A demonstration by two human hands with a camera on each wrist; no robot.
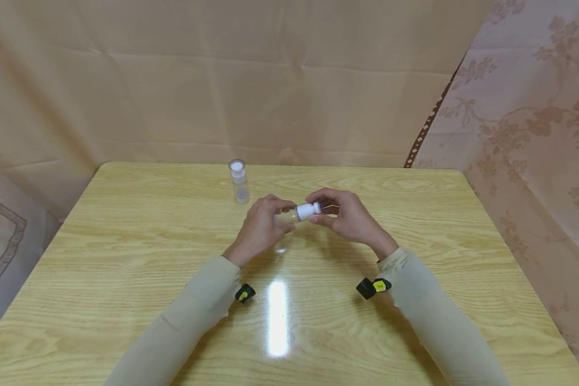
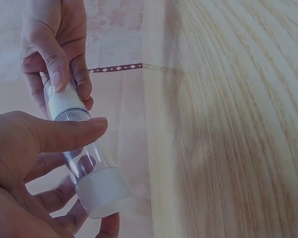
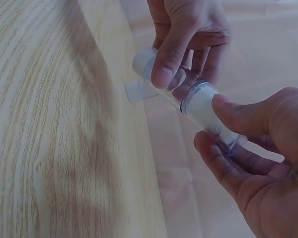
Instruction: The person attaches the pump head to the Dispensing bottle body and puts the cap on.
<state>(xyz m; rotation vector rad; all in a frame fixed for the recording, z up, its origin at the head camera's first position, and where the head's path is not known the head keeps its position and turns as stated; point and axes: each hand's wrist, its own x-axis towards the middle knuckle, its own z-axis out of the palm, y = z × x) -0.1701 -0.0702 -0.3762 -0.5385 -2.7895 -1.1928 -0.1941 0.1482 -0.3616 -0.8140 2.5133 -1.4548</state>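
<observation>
A clear cylindrical pump bottle [image 1: 306,210] with a white top is held tilted above the table between both hands. My left hand [image 1: 261,226] grips its clear body, thumb on one side and fingers round the other. The white base [image 2: 103,192] sticks out past those fingers in the left wrist view. My right hand [image 1: 349,215] pinches the white top end [image 3: 207,106], which sits under a clear cap, between thumb and fingers. A second clear bottle [image 1: 239,182] with a white top stands beyond the left hand, apart from both hands.
The wood-grain table [image 1: 125,268] has its back edge just behind the standing bottle. A beige cloth [image 1: 270,96] hangs behind it, and a floral cloth [image 1: 535,123] hangs on the right. A bright light reflection lies on the tabletop between the forearms.
</observation>
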